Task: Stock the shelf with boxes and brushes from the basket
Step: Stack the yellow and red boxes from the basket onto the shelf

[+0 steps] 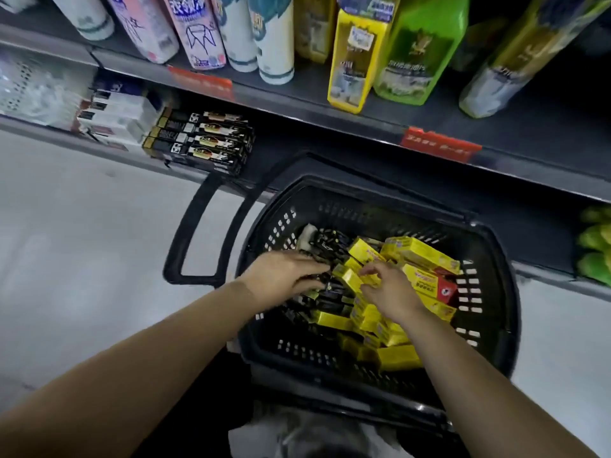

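Observation:
A black plastic basket [489, 246] stands on the floor in front of the low shelf [291, 150]. Inside lie several yellow boxes [420, 252] on the right and several black packs [327, 242] on the left. My left hand [284, 272] reaches into the basket and its fingers lie over the black packs; the grip is blurred. My right hand [390, 289] is beside it, fingers curled at a small yellow box [347, 277]. On the low shelf a stack of matching black packs [201, 140] lies flat.
White boxes [115, 117] sit left of the black stack. The upper shelf [380, 117] carries tall bottles and yellow and green refill bags, with red price tags [439, 143] on its edge. The basket's handle [198, 233] hangs to the left. Green items [595, 246] show at far right.

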{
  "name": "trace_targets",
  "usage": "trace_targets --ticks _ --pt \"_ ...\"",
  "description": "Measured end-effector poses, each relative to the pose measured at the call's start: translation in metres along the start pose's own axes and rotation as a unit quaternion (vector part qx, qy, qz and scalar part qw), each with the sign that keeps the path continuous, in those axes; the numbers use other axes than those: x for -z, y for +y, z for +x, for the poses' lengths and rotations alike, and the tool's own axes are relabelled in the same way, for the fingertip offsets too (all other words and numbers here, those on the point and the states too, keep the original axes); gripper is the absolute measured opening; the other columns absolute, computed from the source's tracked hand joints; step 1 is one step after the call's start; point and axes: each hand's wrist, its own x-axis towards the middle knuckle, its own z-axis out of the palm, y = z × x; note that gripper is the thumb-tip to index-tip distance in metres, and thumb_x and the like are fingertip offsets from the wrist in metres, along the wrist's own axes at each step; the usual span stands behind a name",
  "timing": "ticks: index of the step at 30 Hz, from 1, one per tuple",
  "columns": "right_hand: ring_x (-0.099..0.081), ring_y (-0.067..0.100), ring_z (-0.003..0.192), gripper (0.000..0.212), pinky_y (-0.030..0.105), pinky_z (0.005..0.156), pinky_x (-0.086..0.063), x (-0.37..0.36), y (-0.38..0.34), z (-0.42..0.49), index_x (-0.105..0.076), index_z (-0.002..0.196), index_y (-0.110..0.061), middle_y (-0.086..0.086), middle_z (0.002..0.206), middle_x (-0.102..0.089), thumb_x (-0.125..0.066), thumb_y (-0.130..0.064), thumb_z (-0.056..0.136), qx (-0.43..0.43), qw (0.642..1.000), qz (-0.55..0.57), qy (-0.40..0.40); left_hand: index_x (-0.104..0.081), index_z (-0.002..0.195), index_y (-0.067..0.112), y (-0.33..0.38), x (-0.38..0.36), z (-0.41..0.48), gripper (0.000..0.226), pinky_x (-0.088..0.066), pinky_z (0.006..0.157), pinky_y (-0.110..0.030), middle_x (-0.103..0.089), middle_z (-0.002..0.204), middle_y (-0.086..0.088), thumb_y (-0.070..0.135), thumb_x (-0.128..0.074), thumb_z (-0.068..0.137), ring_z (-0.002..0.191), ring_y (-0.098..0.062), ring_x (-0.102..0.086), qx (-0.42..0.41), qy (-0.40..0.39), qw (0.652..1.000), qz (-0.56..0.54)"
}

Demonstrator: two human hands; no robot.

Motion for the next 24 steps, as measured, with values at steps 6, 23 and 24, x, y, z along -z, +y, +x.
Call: trace_targets --ticks 6,23,24 --pt "-0.044 0.025 0.122 0.058 0.029 0.089 -0.039 -0.061 0.057 0.069 -0.042 0.135 -0.021 0.004 0.135 -0.044 -0.066 -0.031 0.083 0.068 0.987 -0.144 -0.011 -0.069 0.114 0.022 -0.048 -0.086 0.041 0.028 -0.049 0.088 -0.032 -0.068 0.115 0.006 0.034 -0.052 0.095 0.106 -0.013 -0.062 0.016 -0.035 0.999 -0.015" --pt "-0.063 0.002 0.06 0.019 0.023 0.059 -0.054 -0.016 0.038 0.04 -0.058 0.082 -0.026 -0.011 0.069 -0.067 -0.075 -0.03 0.076 0.157 0.911 0.351 0.15 -0.042 0.128 0.025 0.005 -0.126 0.06 0.054 -0.052 0.071 -0.026 -0.065 0.087 0.018 0.045 -0.065 0.083 0.078 -0.003 -0.065 0.228 0.02 0.903 -0.364" --pt "-0.064 0.002 0.06 0.011 0.023 0.059 -0.055 -0.015 0.041 0.038 -0.058 0.083 -0.026 -0.009 0.071 -0.067 -0.069 -0.03 0.083 0.156 0.907 0.368 0.132 -0.047 0.126 0.023 0.009 -0.126 0.06 0.048 -0.054 0.076 -0.028 -0.068 0.092 0.016 0.041 -0.064 0.085 0.085 -0.004 -0.066 0.247 0.03 0.88 -0.405"
